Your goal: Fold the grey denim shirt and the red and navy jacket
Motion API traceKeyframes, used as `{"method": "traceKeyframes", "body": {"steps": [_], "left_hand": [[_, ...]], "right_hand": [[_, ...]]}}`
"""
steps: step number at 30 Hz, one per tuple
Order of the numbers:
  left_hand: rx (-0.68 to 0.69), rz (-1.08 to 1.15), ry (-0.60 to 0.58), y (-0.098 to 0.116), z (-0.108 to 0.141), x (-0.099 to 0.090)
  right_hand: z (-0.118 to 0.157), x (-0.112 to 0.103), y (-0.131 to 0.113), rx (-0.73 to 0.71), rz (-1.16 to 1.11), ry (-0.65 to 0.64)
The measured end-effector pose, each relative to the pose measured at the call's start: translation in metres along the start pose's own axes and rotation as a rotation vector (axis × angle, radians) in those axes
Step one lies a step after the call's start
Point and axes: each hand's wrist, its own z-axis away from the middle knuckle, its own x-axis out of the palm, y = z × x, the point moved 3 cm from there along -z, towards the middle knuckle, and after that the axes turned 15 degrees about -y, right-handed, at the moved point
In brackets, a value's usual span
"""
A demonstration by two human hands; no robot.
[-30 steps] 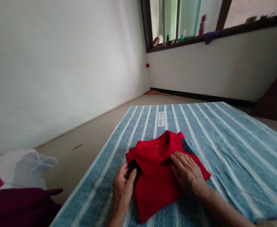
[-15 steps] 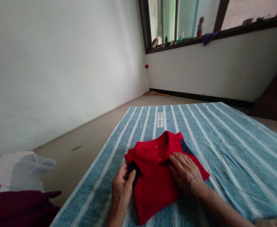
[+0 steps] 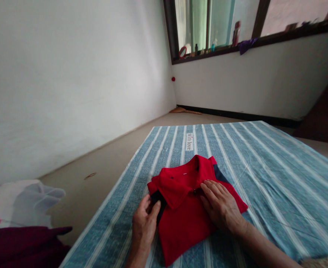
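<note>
A red collared shirt (image 3: pixel 185 227) with dark navy shoulder panels lies folded, front up, on a blue-and-white striped cloth. Its collar points away from me, and a short zip or placket shows below it. My left hand (image 3: pixel 145 223) rests at the shirt's left edge, thumb on the dark panel and fingers apart from it along the side; the undersides of the fingers are hidden. Flat on the right side of the chest lies my right hand (image 3: pixel 220 203), its fingers stretched out near the collar's opening.
The striped cloth (image 3: pixel 119 223) covers a table-like surface and carries a "With love" label (image 3: pixel 189 142). White fabric (image 3: pixel 27 201) and maroon fabric (image 3: pixel 21 245) are at lower left. A window sill (image 3: pixel 222 49) holds bottles and a round mirror. A broom (image 3: pixel 180 110) lies on the floor.
</note>
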Motion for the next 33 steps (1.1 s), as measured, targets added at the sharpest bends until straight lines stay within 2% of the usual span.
{"method": "traceKeyframes", "body": {"steps": [8,13,19,33], "left_hand": [[0.014,0.019,0.013,-0.002,0.0,-0.001],[-0.024,-0.012,0.047,-0.008,-0.003,-0.002],[-0.039,0.019,0.024,-0.014,-0.005,-0.002],[-0.013,0.008,0.034,-0.007,-0.004,-0.003]], "right_hand": [[0.0,0.0,0.0,-0.008,0.01,-0.007],[0.0,0.001,0.001,-0.013,0.015,-0.021],[0.0,0.002,0.001,-0.012,0.015,-0.028],[0.001,0.003,0.002,0.004,-0.021,-0.025]]}}
